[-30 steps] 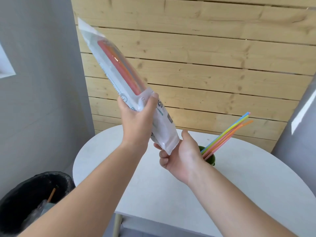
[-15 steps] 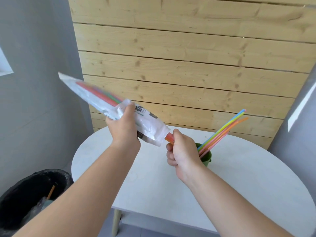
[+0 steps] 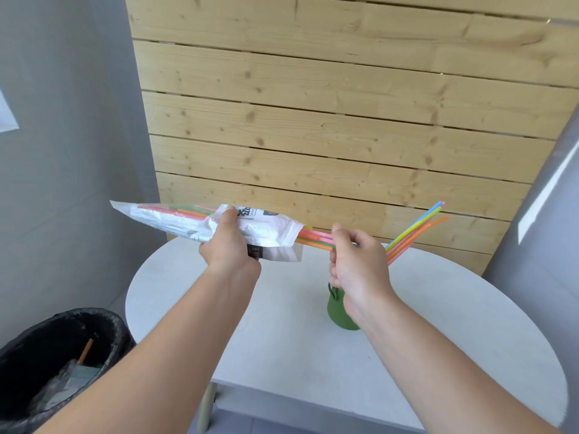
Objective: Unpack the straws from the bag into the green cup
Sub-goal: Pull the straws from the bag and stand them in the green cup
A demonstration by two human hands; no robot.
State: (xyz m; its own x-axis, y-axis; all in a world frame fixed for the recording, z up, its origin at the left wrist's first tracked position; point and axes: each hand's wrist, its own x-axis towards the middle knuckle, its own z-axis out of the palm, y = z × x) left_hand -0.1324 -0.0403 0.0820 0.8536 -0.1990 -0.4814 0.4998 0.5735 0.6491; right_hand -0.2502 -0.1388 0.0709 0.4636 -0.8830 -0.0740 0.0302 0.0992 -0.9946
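- Where the round white table (image 3: 282, 355) meets the pale wooden plank wall (image 3: 313, 120), a black lined waste bin (image 3: 47, 355) stands at its left.
- Left hand (image 3: 227, 245) grips the long white plastic bag (image 3: 175, 219) mid-length, roughly level above the table.
- Right hand (image 3: 357, 261) pinches the coloured plastic straws (image 3: 315, 239) protruding from the bag mouth.
- Small green cup (image 3: 336, 311) stands on the table below the right hand, holding further slanted straws (image 3: 413, 228).

One bag (image 3: 269, 223), one green cup (image 3: 336, 311), one bin (image 3: 94, 315) (straws (image 3: 316, 238) uncountable)
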